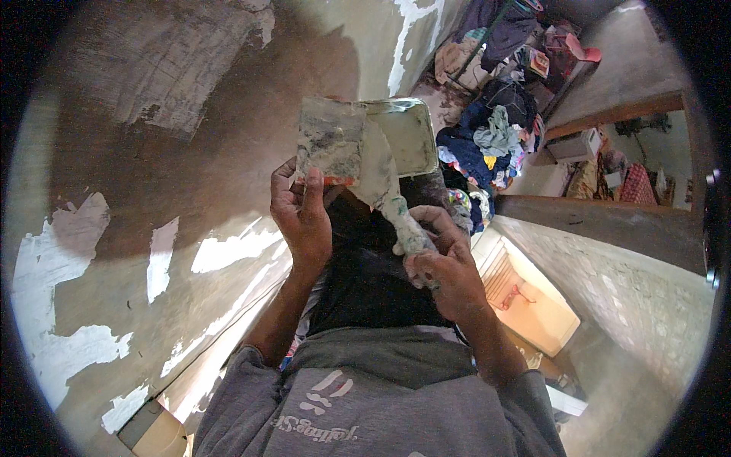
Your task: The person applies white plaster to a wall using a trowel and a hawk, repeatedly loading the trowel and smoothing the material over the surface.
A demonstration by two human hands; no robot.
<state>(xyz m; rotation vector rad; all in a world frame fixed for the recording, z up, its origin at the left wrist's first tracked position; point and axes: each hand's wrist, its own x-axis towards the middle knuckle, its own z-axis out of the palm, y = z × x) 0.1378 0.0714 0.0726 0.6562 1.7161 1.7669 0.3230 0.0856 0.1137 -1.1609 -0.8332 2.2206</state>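
My left hand [303, 217] grips a flat, square scraper plate [330, 139] by its near edge, thumb on top. The plate is smeared with grey paste, and an orange strip shows along that edge. In my right hand [448, 266] is a putty knife, its handle [410, 227] crusted with pale paste. The knife's coated blade [377, 156] lies against or just beside the plate's right side; I cannot tell if they touch. Just beyond the blade is a shallow rectangular tub [435, 148] with pale paste inside. What supports the tub is hidden.
A wall [251, 129] with white putty patches [236, 250] rises along the left. A heap of clothes [487, 137] lies at the far right, near a wooden-framed opening [609, 209]. Lower right is a lit doorway [537, 305]. A cardboard box [156, 433] stands lower left.
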